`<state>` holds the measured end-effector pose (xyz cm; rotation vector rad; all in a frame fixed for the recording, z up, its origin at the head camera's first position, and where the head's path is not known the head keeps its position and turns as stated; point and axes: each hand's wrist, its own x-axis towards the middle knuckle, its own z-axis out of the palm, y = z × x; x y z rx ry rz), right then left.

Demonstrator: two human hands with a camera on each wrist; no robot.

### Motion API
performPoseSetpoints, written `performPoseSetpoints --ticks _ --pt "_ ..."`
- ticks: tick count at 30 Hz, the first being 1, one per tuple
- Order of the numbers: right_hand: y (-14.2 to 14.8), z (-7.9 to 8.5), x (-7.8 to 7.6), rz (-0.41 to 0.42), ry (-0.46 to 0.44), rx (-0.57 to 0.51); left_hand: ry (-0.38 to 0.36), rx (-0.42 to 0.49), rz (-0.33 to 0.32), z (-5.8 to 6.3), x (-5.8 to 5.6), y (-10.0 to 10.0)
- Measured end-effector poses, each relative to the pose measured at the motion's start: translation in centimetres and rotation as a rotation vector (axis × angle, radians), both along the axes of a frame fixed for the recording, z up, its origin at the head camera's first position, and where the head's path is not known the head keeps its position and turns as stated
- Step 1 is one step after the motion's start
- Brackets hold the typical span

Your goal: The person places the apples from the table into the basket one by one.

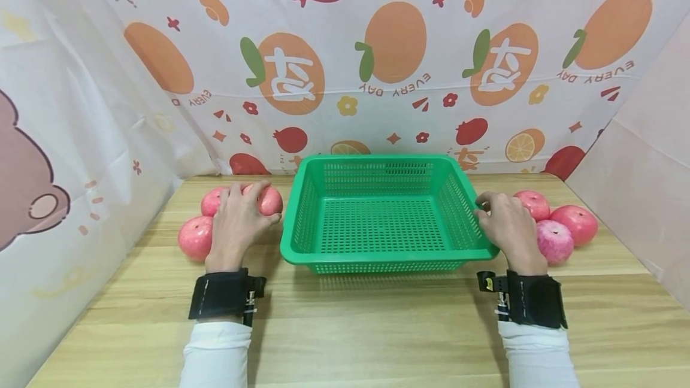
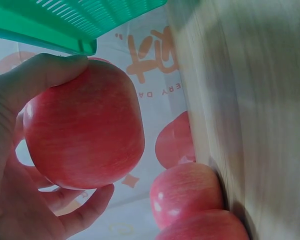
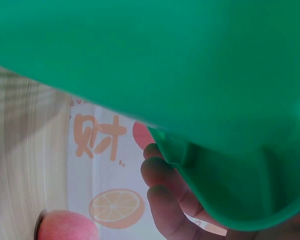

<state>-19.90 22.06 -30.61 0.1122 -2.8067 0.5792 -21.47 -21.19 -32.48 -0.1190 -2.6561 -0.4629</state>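
Left hand (image 1: 237, 220) and right hand (image 1: 507, 224) bare; white long sleeves (image 1: 217, 355) on both forearms, fabric creased. Each wrist carries a wide black strap (image 1: 222, 295) with a light stitch line. On each inner side sits a small black fitting (image 1: 257, 287) with a silvery metallic part (image 1: 250, 298); the right one bears a yellow marking (image 1: 489, 284).

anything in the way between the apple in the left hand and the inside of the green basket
Only the left rim of the green basket; the apple in the left hand would likely have to go over it. No other object shows between them.
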Motion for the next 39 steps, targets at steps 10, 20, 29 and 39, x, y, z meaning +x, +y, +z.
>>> performPoseSetpoints --ticks 10,20,29,39 --pt "-0.4 -0.2 0.0 0.000 0.006 0.018 0.039 -0.008 0.001 1.4 0.8 0.1" --pt "-0.4 -0.5 0.2 -0.008 0.004 -0.004 0.156 -0.062 -0.058 4.1 -0.5 2.1" --pt "-0.3 -0.6 0.0 -0.018 0.018 -0.004 0.151 -0.089 -0.087 6.0 -1.6 3.7" --pt "0.1 -0.3 -0.2 -0.027 0.025 0.009 0.102 -0.096 -0.121 7.8 -2.4 5.1"
